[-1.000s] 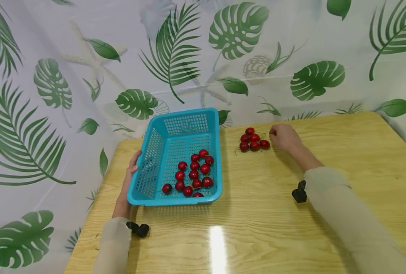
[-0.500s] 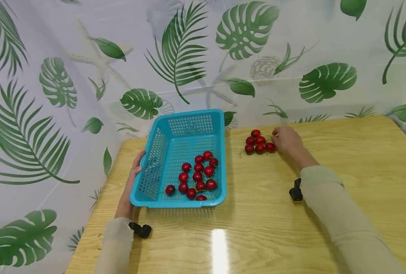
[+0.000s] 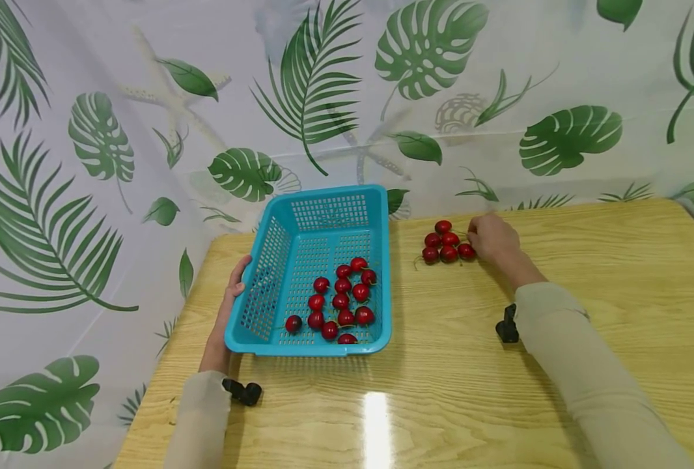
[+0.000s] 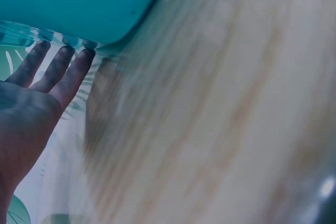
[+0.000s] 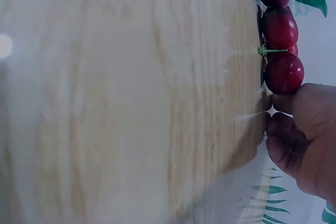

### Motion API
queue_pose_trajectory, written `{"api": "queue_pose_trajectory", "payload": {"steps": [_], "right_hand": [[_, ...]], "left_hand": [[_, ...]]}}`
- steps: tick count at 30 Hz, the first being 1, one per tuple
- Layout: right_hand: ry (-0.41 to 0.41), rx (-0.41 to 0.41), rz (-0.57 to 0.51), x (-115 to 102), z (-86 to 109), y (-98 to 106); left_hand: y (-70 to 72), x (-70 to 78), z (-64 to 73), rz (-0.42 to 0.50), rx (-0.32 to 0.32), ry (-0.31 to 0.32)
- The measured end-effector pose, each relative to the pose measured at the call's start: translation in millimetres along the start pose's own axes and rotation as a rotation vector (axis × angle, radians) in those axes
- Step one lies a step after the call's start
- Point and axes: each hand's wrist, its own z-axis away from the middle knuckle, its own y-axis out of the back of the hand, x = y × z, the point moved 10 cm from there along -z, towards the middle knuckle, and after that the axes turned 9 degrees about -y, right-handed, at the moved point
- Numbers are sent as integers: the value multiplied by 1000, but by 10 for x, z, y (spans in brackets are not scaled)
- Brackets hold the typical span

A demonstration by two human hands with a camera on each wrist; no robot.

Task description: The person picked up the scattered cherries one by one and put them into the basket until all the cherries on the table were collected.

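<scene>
In the head view, a blue plastic basket (image 3: 323,349) holds several red cherries (image 3: 360,292), mostly toward its near right. My left hand (image 3: 230,303) rests against the basket's left side. Its fingers (image 4: 71,80) look straight in the left wrist view, tips touching the basket's lower part. To the right of the basket, several cherries (image 3: 449,240) lie in a small cluster on the table. Beside them, my right hand (image 3: 495,241) has curled fingers and appears to pinch a thin cherry stem. In the right wrist view, a cherry (image 5: 284,73) sits right by that hand.
A pale wooden table (image 3: 441,391) bears everything. Behind it and at the left hangs a white sheet (image 3: 323,58) with a green leaf print. Black wrist cameras sit on both sleeves.
The right hand has closed in on the cherry cluster's right side, its fingertips meeting a stem. The head view has shifted slightly. The left hand and the basket stay together in place.
</scene>
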Motion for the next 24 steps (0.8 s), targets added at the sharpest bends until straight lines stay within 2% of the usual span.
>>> {"api": "queue_pose_trajectory", "payload": {"steps": [1, 3, 6, 8, 10, 11, 13, 15, 16, 18, 19, 20, 22, 24], "right_hand": [[0, -4, 4, 3, 6, -6], [2, -7, 16, 7, 10, -12], [7, -16, 35, 21, 14, -27], [8, -22, 36, 32, 22, -23], [5, -28, 36, 49, 40, -15], [3, -33, 33, 62, 51, -11], [2, -36, 16, 81, 77, 11], [9, -28, -2, 89, 97, 43], [15, -18, -9, 88, 106, 69], [26, 1, -29, 67, 125, 128], [27, 11, -40, 47, 135, 161], [32, 20, -44, 27, 145, 190], [38, 40, -54, -25, 178, 254], [46, 55, -71, -88, 216, 309]], "left_hand": [[70, -84, -16, 31, -15, -15], [300, -350, -72, 123, -70, -79], [680, -783, -134, 176, -100, -87], [874, -989, -163, 181, -135, -126], [979, -1100, -170, 142, -131, -111], [985, -1102, -171, 152, -133, -112], [1047, -1170, -189, 158, -152, -143], [1194, -1328, -214, 150, -141, -139], [1223, -1368, -219, 144, -119, -116], [1244, -1392, -222, 125, -89, -93], [1184, -1329, -208, 121, -71, -77], [1077, -1205, -195, 132, -72, -91], [702, -797, -132, 102, -39, -58], [380, -450, -76, 75, -46, -57]]}}
